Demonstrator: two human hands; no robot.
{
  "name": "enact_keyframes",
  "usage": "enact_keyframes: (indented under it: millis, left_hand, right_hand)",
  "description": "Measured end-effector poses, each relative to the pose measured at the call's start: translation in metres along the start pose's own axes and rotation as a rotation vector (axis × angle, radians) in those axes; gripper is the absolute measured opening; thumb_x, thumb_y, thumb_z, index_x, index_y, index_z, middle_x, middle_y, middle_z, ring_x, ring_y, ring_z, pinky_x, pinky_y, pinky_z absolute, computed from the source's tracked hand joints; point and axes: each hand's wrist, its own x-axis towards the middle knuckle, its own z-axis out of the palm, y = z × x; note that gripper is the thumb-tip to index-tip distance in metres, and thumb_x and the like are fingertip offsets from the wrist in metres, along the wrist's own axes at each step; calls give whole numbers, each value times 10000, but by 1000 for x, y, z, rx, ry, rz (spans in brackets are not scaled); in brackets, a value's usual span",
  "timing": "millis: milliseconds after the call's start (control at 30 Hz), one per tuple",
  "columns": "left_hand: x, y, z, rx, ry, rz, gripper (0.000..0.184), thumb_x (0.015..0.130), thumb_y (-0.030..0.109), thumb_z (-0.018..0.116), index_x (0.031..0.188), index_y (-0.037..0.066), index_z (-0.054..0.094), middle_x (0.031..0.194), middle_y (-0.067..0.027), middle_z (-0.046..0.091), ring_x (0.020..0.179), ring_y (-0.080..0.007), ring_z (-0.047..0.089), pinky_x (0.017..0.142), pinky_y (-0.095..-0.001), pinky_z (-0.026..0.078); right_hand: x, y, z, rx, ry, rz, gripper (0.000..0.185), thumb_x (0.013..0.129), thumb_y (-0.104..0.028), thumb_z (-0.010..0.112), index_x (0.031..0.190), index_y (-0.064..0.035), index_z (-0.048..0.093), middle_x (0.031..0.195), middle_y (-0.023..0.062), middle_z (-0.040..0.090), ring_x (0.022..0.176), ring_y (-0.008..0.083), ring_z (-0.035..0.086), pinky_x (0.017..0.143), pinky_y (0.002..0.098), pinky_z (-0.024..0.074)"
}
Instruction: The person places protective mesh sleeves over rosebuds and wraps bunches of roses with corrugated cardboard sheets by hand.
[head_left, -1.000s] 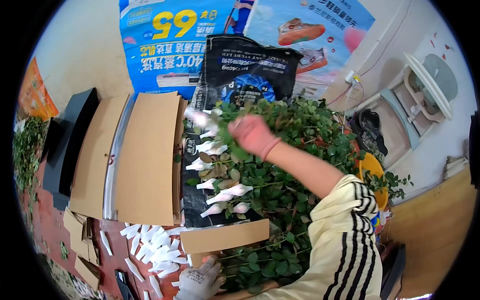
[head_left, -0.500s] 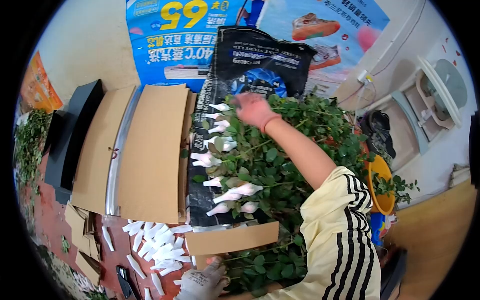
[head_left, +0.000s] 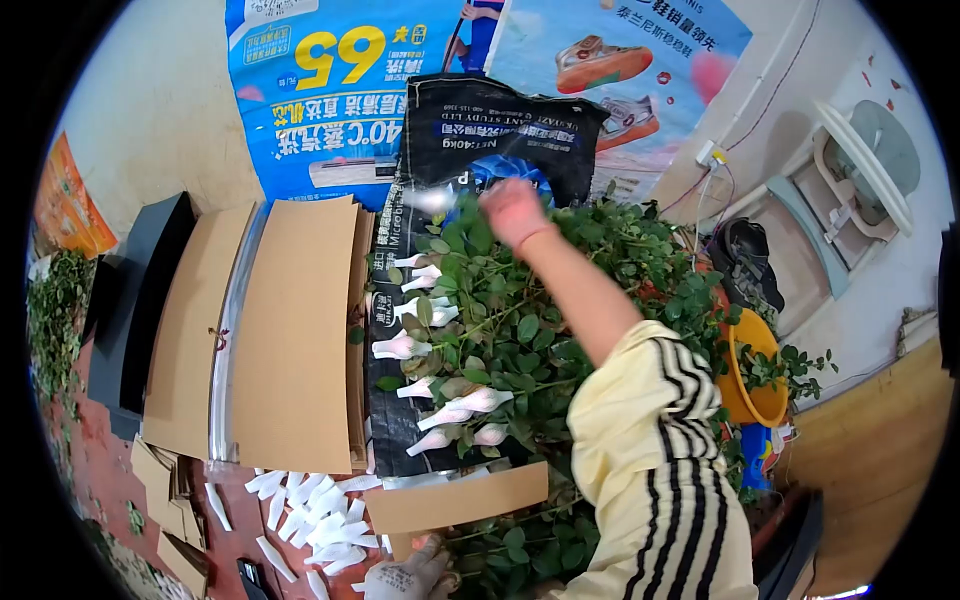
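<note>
My right hand, in a pinkish glove, is closed above the far end of the leafy rose stems. A blurred white-sleeved rose bud sticks out to its left, apparently on a stem in that hand. Below it, several rose buds in white sleeves lie in a row on a black printed bag. At the bottom edge, my left hand wears a whitish glove. Its fingers are curled beside the lower edge of a cardboard strip; what they hold is hidden.
Loose white sleeves are piled on the red table, near a black stapler-like tool. Large cardboard sheets stand at the left. A yellow bucket and a high chair are at the right.
The view has tilted slightly, so most things sit lower. My right hand has risen from the row, and the topmost sleeved bud has come up off the bag with it. My left hand stays by the cardboard strip.
</note>
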Motion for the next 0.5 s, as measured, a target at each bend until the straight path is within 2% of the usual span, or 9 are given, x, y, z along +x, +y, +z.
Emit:
enact_keyframes:
  millis: [33,100,133,167,200,333,367,433,500]
  left_hand:
    - [-1,2,-1,-31,-86,-76,356,825,280,571,1140,117,603,1158,-167,592,906,-316,609,759,-425,495]
    - [-2,0,3,59,-10,9,365,800,291,593,1109,99,617,1169,-153,594,866,-293,636,740,-396,508]
    - [-2,-1,7,152,68,88,377,774,302,615,1079,81,631,1181,-138,596,826,-271,662,721,-366,521]
    - [-1,-4,9,111,44,68,383,792,294,601,1099,67,625,1179,-162,590,912,-286,643,782,-383,506]
    - [0,-9,12,102,56,82,383,792,294,601,1099,67,625,1179,-162,590,912,-286,643,782,-383,506]
    - [1,-29,27,-2,33,103,368,814,289,579,1071,29,619,1124,-185,603,1040,-327,585,837,-401,484]
    - [1,-29,29,60,43,114,376,821,327,564,1085,63,607,1189,-149,572,1013,-313,599,803,-399,495]
    - [2,-25,26,87,30,127,389,827,358,553,1104,88,598,1262,-129,539,1000,-304,608,784,-398,503]
    - [-1,-16,21,84,81,129,379,812,336,574,1080,70,613,1209,-156,569,1012,-315,602,799,-403,497]
  right_hand:
    - [-3,37,-15,11,107,135,81,762,-156,501,763,-176,579,716,22,594,790,186,604,628,366,451]
    - [-22,134,-32,180,513,304,130,783,-136,475,819,-88,591,795,110,610,805,270,613,662,390,469]
    - [-49,167,-48,221,537,666,190,820,-121,436,880,-52,602,882,140,626,844,306,609,733,406,478]
    - [-68,234,-39,201,543,724,240,866,-143,407,920,-32,613,931,143,638,847,294,621,753,413,490]
    - [-93,262,-85,433,490,984,256,887,-197,426,931,-36,620,899,136,643,806,280,634,710,403,501]
    - [-200,392,-70,366,712,1082,291,886,-284,482,966,-49,633,866,144,653,804,277,626,699,371,477]
    - [-219,403,-48,609,708,1056,296,884,-286,484,981,-50,634,895,142,659,839,285,622,744,378,472]
    - [-247,364,-95,154,383,1009,341,879,-293,489,1119,-77,600,1121,129,622,1057,269,562,915,391,412]
    - [-255,331,-93,36,328,951,365,874,-294,495,1172,-93,561,1191,119,570,1117,262,511,949,389,381]
